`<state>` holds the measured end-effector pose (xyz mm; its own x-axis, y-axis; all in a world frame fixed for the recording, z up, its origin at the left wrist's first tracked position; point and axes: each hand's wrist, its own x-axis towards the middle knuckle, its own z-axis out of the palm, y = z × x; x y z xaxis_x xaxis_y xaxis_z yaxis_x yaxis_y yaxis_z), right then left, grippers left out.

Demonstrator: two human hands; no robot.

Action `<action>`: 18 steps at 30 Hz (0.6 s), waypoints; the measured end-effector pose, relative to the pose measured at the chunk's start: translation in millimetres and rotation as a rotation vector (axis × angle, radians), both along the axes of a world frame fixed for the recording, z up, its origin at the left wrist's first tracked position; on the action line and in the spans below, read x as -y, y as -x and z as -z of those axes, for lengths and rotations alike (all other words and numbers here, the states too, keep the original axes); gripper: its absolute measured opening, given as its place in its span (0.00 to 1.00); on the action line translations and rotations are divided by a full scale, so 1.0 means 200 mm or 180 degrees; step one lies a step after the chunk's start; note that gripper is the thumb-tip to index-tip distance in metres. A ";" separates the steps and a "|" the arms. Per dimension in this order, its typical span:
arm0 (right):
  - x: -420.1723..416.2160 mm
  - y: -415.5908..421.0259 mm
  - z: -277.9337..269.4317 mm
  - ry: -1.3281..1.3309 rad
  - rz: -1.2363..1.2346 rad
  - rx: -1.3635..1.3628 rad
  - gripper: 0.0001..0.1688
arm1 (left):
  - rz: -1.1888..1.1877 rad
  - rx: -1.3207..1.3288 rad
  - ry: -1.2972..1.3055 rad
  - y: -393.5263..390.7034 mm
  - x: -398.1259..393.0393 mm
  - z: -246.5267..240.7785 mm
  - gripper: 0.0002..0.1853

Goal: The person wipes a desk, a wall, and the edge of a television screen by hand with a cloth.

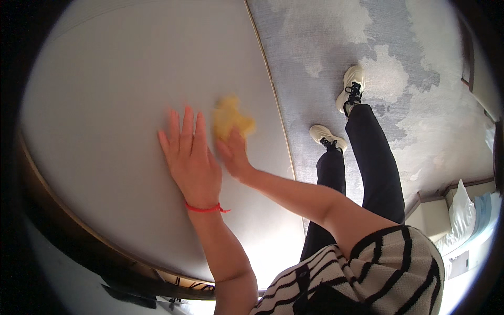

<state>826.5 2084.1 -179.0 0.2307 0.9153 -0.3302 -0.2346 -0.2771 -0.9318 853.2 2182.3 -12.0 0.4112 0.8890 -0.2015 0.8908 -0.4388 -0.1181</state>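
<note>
A large, smooth, pale grey panel with a thin tan edge fills the left of the view. My left hand, a red cord bracelet at its wrist, is spread flat against the panel with nothing in it. Just to its right, my right hand presses a crumpled yellow cloth against the same surface. The cloth and the fingertips are blurred, and the cloth hides some of the right fingers.
Grey and white patterned carpet lies right of the panel, under my white shoes. A dark brown border curves along the panel's lower left. At the right rim are a white pillow and blue bedding.
</note>
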 end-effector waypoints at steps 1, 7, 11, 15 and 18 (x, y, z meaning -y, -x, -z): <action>-0.21 -0.05 -0.06 -0.0470 -0.0296 0.0151 0.26 | -0.0150 0.0224 0.0039 0.00 -0.01 -0.01 0.27; -1.54 -0.20 -0.01 -0.1663 0.0326 0.1270 0.26 | -0.0208 0.0297 -0.0119 0.02 -0.01 -0.04 0.27; -1.47 -0.27 0.44 -0.0341 -0.0516 0.1871 0.17 | -0.0229 -0.0053 -0.0046 0.04 0.01 -0.02 0.25; -0.59 -0.10 0.51 0.0721 -0.0171 0.0854 0.29 | -0.0313 0.0173 0.0103 0.01 -0.01 -0.03 0.23; -0.11 0.05 0.11 0.1273 -0.0022 -0.0887 0.19 | -0.0389 0.0575 -0.0065 -0.05 -0.09 -0.13 0.22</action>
